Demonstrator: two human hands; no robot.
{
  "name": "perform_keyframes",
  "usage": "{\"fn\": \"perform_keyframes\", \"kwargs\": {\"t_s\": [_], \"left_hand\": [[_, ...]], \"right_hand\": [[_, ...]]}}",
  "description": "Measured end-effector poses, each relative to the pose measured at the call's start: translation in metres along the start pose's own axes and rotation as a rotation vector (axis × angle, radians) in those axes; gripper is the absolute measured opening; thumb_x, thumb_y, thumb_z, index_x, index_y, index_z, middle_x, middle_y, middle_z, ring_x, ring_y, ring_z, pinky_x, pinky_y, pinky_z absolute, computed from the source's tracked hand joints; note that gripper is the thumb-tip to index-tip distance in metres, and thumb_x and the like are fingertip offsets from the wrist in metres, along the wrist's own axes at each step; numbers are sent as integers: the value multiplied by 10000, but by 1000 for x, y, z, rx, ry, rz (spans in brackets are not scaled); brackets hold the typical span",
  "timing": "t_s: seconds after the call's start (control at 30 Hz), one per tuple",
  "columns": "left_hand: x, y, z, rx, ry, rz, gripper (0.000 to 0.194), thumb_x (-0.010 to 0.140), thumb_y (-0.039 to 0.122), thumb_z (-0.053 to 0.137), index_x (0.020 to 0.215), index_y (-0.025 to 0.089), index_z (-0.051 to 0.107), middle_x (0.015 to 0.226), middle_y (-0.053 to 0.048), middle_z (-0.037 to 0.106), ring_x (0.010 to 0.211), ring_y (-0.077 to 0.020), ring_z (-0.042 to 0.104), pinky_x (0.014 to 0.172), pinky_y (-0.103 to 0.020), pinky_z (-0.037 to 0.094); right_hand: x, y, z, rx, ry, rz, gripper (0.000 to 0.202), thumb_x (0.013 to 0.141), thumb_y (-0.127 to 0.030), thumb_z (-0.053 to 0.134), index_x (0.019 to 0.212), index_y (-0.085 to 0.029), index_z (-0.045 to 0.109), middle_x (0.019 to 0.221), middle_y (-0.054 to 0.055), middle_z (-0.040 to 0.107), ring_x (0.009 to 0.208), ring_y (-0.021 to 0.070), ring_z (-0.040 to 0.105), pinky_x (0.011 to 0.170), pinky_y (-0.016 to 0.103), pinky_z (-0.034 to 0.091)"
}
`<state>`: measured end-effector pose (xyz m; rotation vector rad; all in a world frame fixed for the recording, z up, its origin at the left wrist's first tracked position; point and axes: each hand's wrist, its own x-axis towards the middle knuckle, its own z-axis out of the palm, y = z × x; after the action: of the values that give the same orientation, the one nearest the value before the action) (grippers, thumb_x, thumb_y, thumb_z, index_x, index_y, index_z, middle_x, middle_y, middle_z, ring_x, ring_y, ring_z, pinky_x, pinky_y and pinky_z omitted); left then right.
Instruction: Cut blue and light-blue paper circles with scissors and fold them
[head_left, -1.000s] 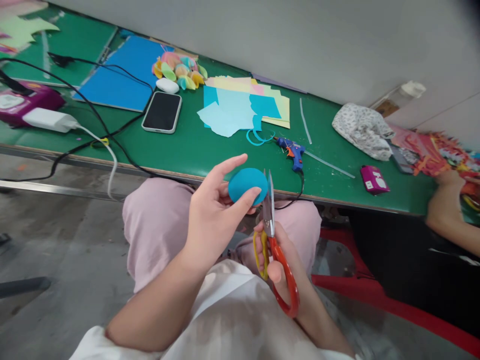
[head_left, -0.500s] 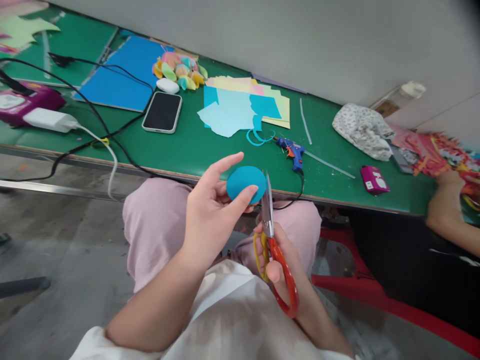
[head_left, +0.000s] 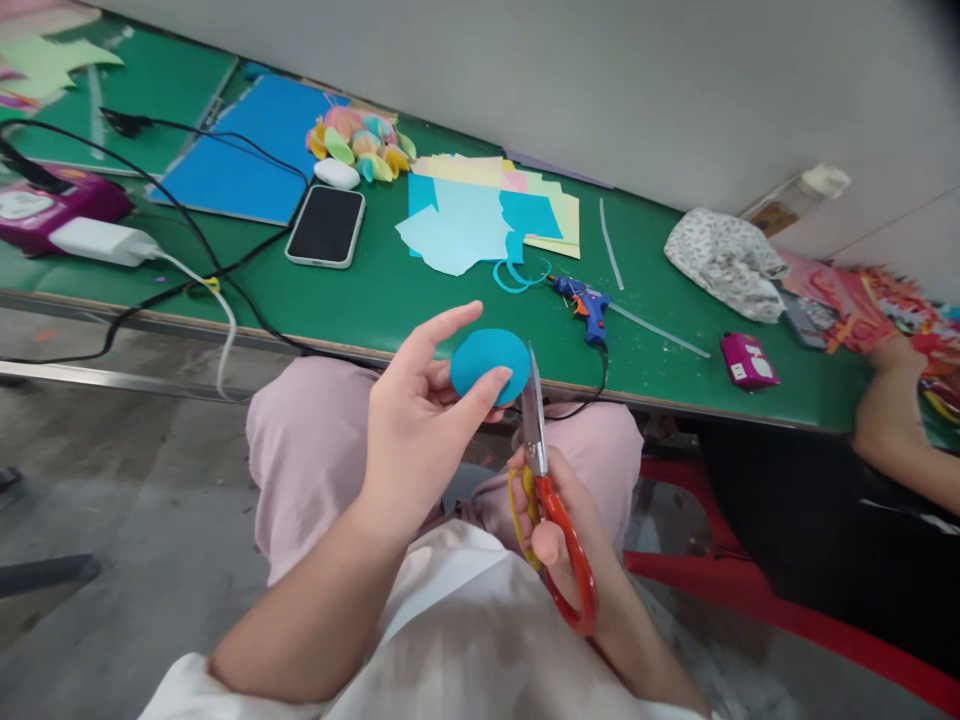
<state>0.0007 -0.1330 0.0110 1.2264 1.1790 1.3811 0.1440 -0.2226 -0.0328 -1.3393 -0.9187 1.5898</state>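
A: Where is the teal disc [head_left: 480,350]?

B: Up in the air above the person's lap, near the front edge of the green table [head_left: 360,312]. The left hand [head_left: 412,425] has it clamped, thumb flat on the near face and other fingers behind, though I can't tell how many of those press on it.

A: And the index finger?

B: It stands apart, stretched out past the disc. I'd guess that keeps it out of the way, while the low pinch leaves the upper and right rim bare.

A: What about the right hand [head_left: 562,500]?

B: It's closed around the scissors [head_left: 534,430] — thumb at the red loop, fingers curled round the yellow one. That grip probably lets the thumb and fingers work against each other.

A: Are the blades on the disc?

B: They point up right beside its edge, close together. Whether they touch, I can't tell.

A: Why would the glue gun [head_left: 595,308] lie just there?

B: Perhaps for easy reach. Its nozzle is near a thin teal curl, and its cord drops over the edge. The paper sheets [head_left: 465,230] sit further back — likely to leave the front strip free.
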Motion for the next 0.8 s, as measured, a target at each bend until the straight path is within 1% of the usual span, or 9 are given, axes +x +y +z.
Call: {"fn": "perform_keyframes", "kwargs": {"t_s": [0.13, 0.3, 0.47, 0.67, 0.8], "left_hand": [[1, 0, -1, 7, -5, 2, 503, 751, 237, 725, 1234, 259, 586, 715, 34, 691, 587, -118, 676, 567, -219, 614], [2, 0, -2, -7, 0, -15, 510, 749, 259, 726, 1239, 260, 584, 668, 43, 663, 578, -121, 675, 572, -220, 611], [3, 0, -3, -8, 14, -7, 500, 753, 254, 725, 1233, 274, 588, 661, 53, 665, 526, -98, 647, 575, -214, 608], [3, 1, -4, 1, 32, -9, 492, 747, 262, 731, 1221, 275, 598, 668, 50, 671, 537, -94, 644, 566, -197, 601], [4, 2, -4, -20, 40, -2, 485, 750, 251, 732, 1216, 286, 602, 655, 65, 670, 518, -77, 630, 558, -176, 593]], "right_hand": [[0, 1, -1, -17, -4, -16, 778, 406, -722, 752, 1032, -291, 585, 723, -37, 464, 589, 118, 358, 500, 234, 335], [0, 0, 0, -29, 16, -38, 739, 431, -724, 743, 1014, -296, 590, 728, -38, 448, 591, 123, 359, 535, 251, 372], [1, -1, 0, -25, 14, -27, 725, 421, -720, 751, 996, -310, 586, 708, -50, 444, 595, 114, 345, 526, 224, 354], [0, -2, 1, -46, 28, -28, 711, 436, -717, 749, 993, -308, 580, 698, -49, 432, 591, 121, 346, 535, 246, 352], [0, -3, 2, -63, 16, -29, 728, 441, -740, 721, 997, -295, 571, 698, -55, 420, 585, 113, 306, 521, 254, 291]]}}
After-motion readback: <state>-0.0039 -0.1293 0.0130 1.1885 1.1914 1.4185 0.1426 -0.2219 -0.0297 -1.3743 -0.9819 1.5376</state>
